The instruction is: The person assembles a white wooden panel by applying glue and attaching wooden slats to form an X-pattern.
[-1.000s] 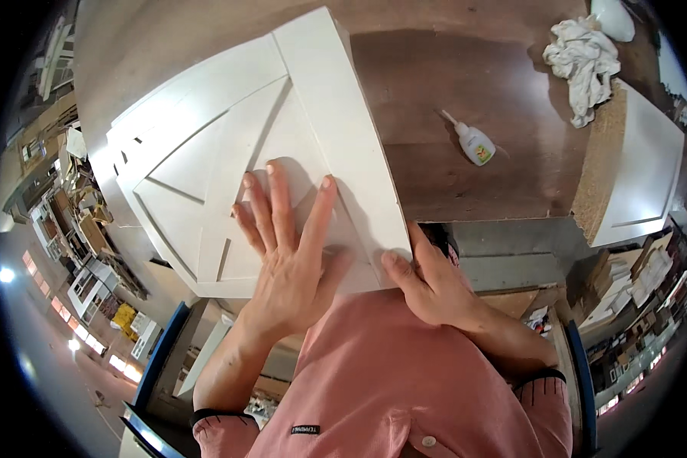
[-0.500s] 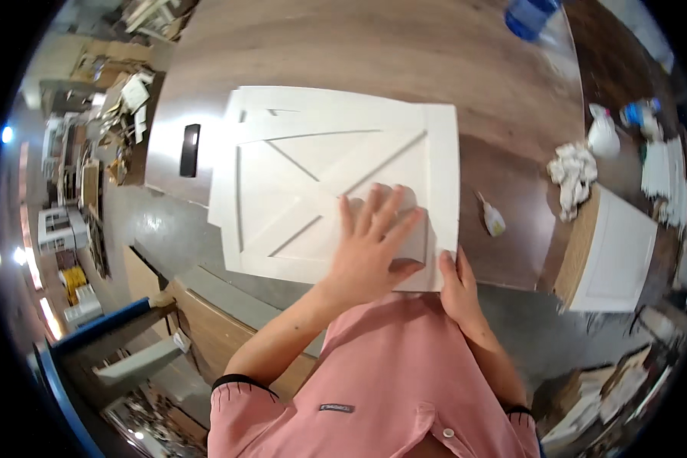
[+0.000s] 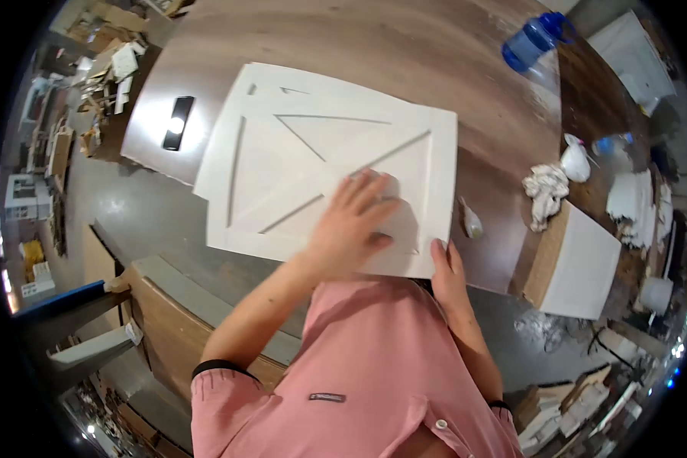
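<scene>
A white panel [image 3: 393, 233] with raised strips crossing in an X inside a frame lies in front of me, its near edge close to my body. A second white sheet [image 3: 206, 169] shows from under its left side. My left hand [image 3: 353, 225] is spread over the panel's face right of the middle, slightly blurred, fingers apart. At the near right corner my right hand [image 3: 448, 276] pinches the panel's edge, thumb by the top face; its other fingers are partly hidden. Just right of the panel lies a small white glue bottle [image 3: 472, 220] with a thin nozzle.
The brown table [image 3: 343, 34] extends beyond the panel. A black phone [image 3: 179, 124] lies at left, a blue water bottle [image 3: 534, 44] at far right. Crumpled white cloth [image 3: 546, 195], a white plastic bag [image 3: 575, 160] and a white-faced box [image 3: 584, 263] stand right. Boards [image 3: 187, 328] lean lower left.
The view has shifted. The panel has turned slightly, and more of the sheet beneath shows at its left. My left hand has slid a little left across the face; my right hand keeps its corner.
</scene>
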Action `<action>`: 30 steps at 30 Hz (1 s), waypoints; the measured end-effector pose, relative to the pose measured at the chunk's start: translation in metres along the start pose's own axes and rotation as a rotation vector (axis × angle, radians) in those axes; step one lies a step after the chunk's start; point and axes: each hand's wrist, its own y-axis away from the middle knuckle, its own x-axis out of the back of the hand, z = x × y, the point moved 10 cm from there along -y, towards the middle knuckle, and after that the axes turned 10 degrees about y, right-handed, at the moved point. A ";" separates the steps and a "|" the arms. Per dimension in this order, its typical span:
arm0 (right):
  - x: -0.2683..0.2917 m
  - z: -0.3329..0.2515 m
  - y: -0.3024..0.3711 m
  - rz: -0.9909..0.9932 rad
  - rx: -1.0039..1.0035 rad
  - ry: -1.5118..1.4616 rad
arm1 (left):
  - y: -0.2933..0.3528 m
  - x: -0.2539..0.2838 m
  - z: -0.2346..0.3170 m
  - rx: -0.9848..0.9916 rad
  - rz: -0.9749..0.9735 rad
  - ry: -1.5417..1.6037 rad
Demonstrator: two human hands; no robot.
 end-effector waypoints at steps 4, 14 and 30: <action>0.016 -0.022 -0.001 0.086 0.249 0.094 | 0.013 0.022 -0.001 0.004 0.111 0.000; -0.007 -0.077 -0.003 -0.097 0.231 0.213 | 0.063 -0.002 0.021 -0.162 0.017 -0.145; -0.013 -0.085 -0.006 -0.128 0.202 0.250 | 0.058 -0.009 0.020 -0.177 0.071 -0.245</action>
